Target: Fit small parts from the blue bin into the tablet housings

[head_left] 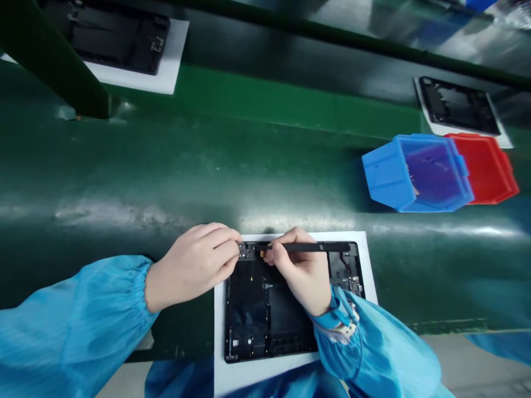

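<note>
A black tablet-like device (249,309), its inside exposed, lies on a white sheet (219,342) at the bench's front edge. My right hand (302,271) grips a thin black pair of tweezers or similar pen-like tool (327,247), its tip over the device's upper left part. Curled over the upper left corner of the device, my left hand (203,262) has its fingertips pressed near the tool's tip. Whatever those fingers may hold is hidden. Small metal parts show between the two hands, too small to name.
On the right of the green bench (207,160) stand a blue bin (385,171) and a red bin (493,171). Similar black devices lie on white sheets at the back left (116,38) and back right (460,105). A green post (62,61) rises at upper left.
</note>
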`<state>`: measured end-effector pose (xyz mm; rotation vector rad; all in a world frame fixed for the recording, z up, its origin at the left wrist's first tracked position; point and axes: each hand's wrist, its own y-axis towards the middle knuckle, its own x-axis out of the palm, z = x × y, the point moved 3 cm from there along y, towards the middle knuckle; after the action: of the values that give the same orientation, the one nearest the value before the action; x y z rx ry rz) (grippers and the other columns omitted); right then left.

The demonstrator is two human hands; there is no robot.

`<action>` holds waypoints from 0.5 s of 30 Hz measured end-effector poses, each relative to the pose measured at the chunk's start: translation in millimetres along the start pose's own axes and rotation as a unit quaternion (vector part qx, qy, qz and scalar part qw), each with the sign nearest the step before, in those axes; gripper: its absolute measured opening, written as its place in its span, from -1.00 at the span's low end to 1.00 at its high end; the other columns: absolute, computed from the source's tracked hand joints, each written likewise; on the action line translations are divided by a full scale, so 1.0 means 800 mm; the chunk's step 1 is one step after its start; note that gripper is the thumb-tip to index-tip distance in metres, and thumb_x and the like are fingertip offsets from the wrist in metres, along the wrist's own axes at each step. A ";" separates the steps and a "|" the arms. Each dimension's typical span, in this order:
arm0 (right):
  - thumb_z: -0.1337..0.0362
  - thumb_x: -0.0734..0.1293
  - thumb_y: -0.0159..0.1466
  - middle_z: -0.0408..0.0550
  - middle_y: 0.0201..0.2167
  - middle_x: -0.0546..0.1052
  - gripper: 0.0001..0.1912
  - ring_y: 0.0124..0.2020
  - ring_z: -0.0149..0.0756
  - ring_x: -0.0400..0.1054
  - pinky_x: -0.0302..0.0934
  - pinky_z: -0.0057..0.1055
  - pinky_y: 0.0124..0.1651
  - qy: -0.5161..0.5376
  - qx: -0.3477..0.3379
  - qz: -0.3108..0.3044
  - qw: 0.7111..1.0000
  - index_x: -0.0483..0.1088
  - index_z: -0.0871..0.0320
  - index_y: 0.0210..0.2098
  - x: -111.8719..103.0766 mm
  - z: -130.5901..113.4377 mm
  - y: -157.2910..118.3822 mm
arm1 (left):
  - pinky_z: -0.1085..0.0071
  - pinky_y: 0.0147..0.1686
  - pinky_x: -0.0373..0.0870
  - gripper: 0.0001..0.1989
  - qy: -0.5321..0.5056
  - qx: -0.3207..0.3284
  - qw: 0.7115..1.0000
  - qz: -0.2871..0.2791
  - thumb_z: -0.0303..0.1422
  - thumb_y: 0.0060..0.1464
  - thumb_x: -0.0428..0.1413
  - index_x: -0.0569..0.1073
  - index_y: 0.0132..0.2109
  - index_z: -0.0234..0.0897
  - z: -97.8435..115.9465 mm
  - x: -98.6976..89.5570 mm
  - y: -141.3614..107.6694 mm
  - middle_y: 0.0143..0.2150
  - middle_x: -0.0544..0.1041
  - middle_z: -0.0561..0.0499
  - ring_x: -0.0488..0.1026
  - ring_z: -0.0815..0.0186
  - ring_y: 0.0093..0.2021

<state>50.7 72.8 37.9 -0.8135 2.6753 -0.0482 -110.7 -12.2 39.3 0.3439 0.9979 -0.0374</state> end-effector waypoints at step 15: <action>0.30 0.29 0.19 -0.18 -0.58 0.38 -0.87 -0.56 -0.40 0.32 0.21 -0.42 -0.48 -0.038 0.012 -0.008 0.999 0.31 0.13 -0.50 0.003 -0.003 0.002 | 0.28 -0.15 0.39 -0.88 -0.009 -0.017 1.000 -0.008 -0.48 0.16 -0.01 0.38 -0.34 -0.32 0.002 -0.002 0.002 -0.19 0.51 -0.01 0.42 0.26 -0.15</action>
<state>47.3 72.8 39.5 -0.8133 2.5919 -0.0529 -109.8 -11.6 41.5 0.3039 0.9832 -0.0373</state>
